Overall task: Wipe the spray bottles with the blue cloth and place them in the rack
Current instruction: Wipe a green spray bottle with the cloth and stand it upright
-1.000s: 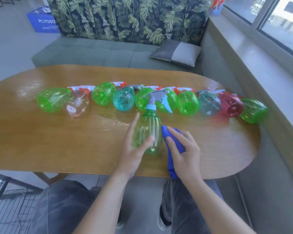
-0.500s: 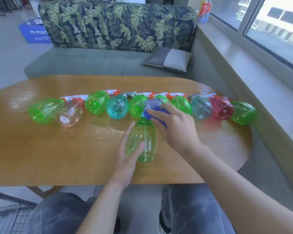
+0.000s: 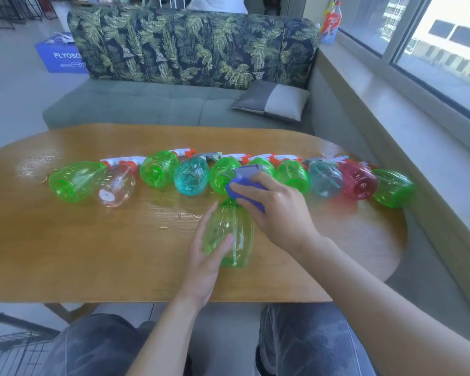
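The right hand (image 3: 276, 210), clutching the blue cloth (image 3: 240, 187), had slid up from the body to the neck of the green spray bottle (image 3: 229, 234) (upright on the wooden table (image 3: 79, 240)), the left hand (image 3: 205, 256) cupping it loosely, so wiping was nearly finished.

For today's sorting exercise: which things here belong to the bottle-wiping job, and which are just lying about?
Part of the job:
- green bottle held by the left hand
- blue cloth gripped by the right hand
- row of bottles on the table

Lying about:
- cushion on the sofa
- blue box
- bottle on the sill
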`<action>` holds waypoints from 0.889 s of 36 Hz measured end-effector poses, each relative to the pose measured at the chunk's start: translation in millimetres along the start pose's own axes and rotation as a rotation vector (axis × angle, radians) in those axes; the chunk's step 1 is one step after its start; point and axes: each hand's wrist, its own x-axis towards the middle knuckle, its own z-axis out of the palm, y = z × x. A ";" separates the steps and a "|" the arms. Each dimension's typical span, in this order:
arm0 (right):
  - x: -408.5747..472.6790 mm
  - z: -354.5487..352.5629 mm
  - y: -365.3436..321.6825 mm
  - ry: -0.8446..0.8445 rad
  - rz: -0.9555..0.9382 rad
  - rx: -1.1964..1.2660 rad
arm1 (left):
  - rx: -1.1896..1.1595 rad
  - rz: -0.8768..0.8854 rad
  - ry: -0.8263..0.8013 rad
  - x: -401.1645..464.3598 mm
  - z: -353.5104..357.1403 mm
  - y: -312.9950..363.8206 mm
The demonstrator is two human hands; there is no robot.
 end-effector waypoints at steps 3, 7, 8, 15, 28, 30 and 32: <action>6.5 -2.7 7.4 0.043 0.047 -0.060 | 0.026 0.014 -0.010 0.5 -0.5 1.6; 11.7 -5.4 13.2 0.119 0.178 -0.107 | 0.050 0.022 -0.027 -0.4 0.6 2.9; 10.0 -3.8 10.4 0.099 0.164 -0.084 | 0.045 0.022 -0.023 -0.6 0.6 2.2; 8.1 -4.6 5.8 0.015 0.069 -0.031 | 0.052 0.003 -0.018 -0.4 1.2 2.2; 17.6 -7.6 7.7 0.006 0.210 -0.033 | 0.104 -0.013 -0.041 -1.9 3.3 4.6; 19.1 -8.4 10.2 0.025 0.265 -0.052 | 0.121 -0.012 -0.049 -2.4 3.6 4.4; 16.8 -7.7 4.5 -0.010 0.228 -0.017 | 0.115 -0.015 -0.037 -3.0 2.9 4.0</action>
